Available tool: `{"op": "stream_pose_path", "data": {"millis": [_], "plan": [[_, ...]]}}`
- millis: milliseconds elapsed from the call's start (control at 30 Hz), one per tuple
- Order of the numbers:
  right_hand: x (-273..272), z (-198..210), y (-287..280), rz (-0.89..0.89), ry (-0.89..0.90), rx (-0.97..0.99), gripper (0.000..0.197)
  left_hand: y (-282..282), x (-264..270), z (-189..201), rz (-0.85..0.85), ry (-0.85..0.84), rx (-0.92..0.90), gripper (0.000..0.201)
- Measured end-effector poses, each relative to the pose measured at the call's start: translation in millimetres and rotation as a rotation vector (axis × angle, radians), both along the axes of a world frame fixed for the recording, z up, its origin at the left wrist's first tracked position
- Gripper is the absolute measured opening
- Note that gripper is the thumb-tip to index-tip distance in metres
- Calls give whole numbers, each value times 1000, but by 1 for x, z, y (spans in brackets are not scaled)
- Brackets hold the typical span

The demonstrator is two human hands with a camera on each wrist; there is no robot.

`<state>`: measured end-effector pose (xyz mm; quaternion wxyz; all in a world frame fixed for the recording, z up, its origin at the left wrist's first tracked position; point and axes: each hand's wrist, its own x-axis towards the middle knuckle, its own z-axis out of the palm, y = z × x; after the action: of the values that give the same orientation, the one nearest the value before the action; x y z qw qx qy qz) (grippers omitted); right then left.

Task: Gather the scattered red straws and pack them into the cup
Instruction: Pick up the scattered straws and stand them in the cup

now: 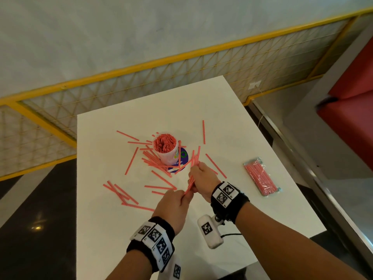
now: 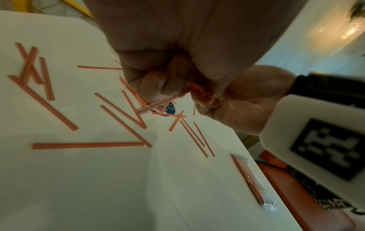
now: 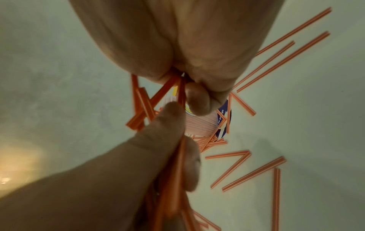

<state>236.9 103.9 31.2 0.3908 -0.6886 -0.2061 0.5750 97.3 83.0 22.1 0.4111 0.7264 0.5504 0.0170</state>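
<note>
Red straw bundle [image 1: 194,168] gripped by two hands (left hand [image 1: 174,207], right hand [image 1: 203,179]).

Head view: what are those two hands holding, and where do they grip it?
A small bundle of red straws. The right hand grips it around the middle; the left hand pinches its lower end.

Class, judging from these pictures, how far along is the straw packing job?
Well underway. Done: the clear plastic cup on the white table already looks densely packed with red straws. In hand: the right hand grips a small bundle of straws, and the left hand pinches its lower end. Left: many loose red straws lie scattered around the cup.
</note>
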Motion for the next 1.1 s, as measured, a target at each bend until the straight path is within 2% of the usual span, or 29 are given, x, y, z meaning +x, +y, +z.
{"op": "stream_pose_path", "data": {"millis": [133, 267, 333, 433, 600, 733, 833, 867, 967, 1000, 1100], "plan": [[0, -2, 1, -82, 27, 17, 12, 2, -2, 2, 11, -132, 51, 54], [4, 4, 4, -147, 76, 2, 13, -4, -10, 10, 43, -132, 51, 47], [7, 6, 3, -123, 78, 10, 14, -5, -18, 9, 96, -124, 6, 41], [6, 12, 2, -60, 80, 34, 13, -6, -22, 10, 170, -215, -73, 38], [7, 20, 7, -66, 48, 114, 11, -4, -23, 16, 290, -310, -51, 28], [2, 27, 4, 100, -20, 130, 15, 8, -23, 17, 534, -477, -124, 32], [-11, 33, -4, 283, -51, 188, 17, 17, -16, 30, 678, -638, -243, 24], [-16, 35, -7, 338, -107, 217, 17, 19, -12, 36, 677, -669, -270, 27], [-30, 44, -15, 504, -295, 400, 20, 24, -2, 45, 610, -715, -329, 58], [-32, 46, -17, 559, -365, 441, 20, 25, -1, 44, 611, -737, -338, 63], [-34, 58, -20, 643, -534, 458, 29, 29, 0, 44, 688, -760, -315, 58]]}}
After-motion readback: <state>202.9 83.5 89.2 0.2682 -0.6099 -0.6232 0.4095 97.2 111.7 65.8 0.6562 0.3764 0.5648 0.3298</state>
